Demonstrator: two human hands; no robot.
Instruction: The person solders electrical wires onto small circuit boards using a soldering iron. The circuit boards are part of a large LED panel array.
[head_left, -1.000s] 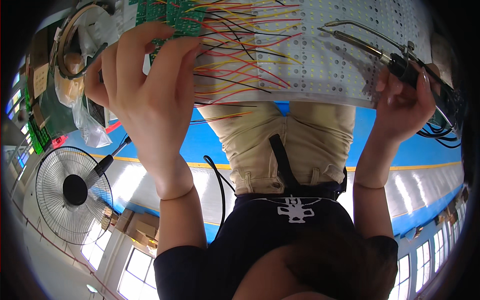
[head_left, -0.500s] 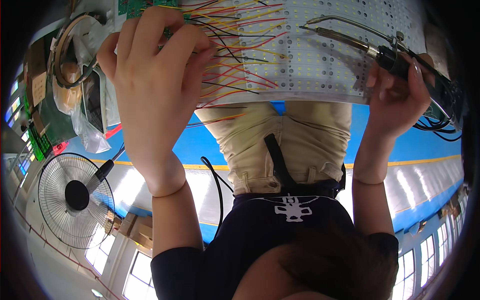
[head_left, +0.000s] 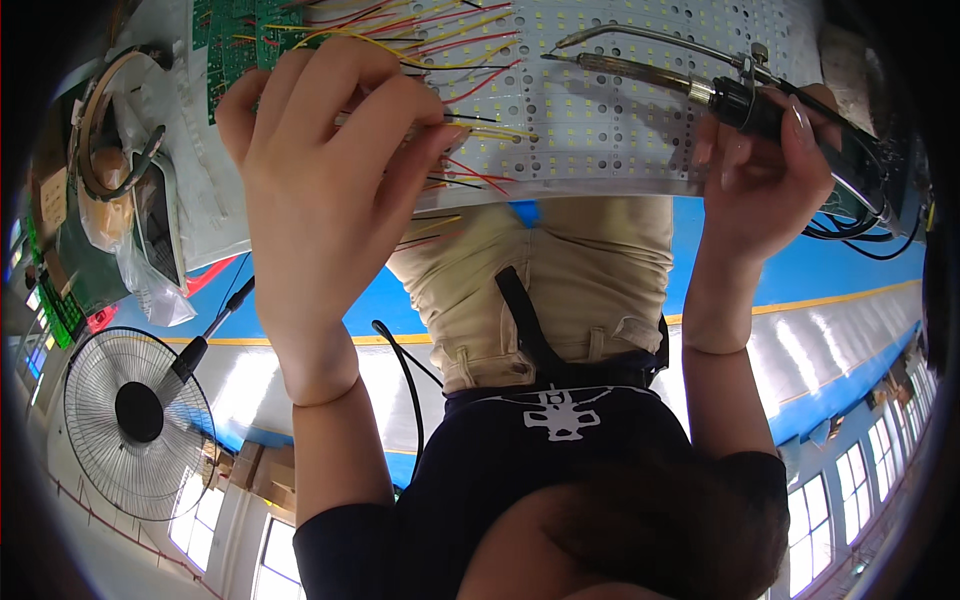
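Observation:
My left hand (head_left: 325, 180) is over the wire bundle at the left, fingers curled and thumb and forefinger closed together. The fingertips are among thin red, yellow and black wires (head_left: 465, 45); which wire they pinch, if any, is hidden. These wires run from green circuit boards (head_left: 228, 55) onto white panels dotted with small yellowish LEDs (head_left: 610, 145). In my right hand (head_left: 765, 185) is a soldering iron (head_left: 640, 72), gripped by its dark handle. A thin metal guide tube (head_left: 640, 33) is clamped alongside it. The iron's tip points left above the panels, apart from my left fingers.
At the left of the bench lie a hoop-like ring (head_left: 85, 140) and a clear plastic bag (head_left: 150, 285). Black cables (head_left: 850, 238) loop at the right edge. A standing fan (head_left: 140, 412) is at the lower left. Some wires hang over the bench's near edge.
My left hand has shifted right and nearer to me across the wires, covering more of them. My right hand and the iron stay nearly still over the panels. The whole view has shifted slightly.

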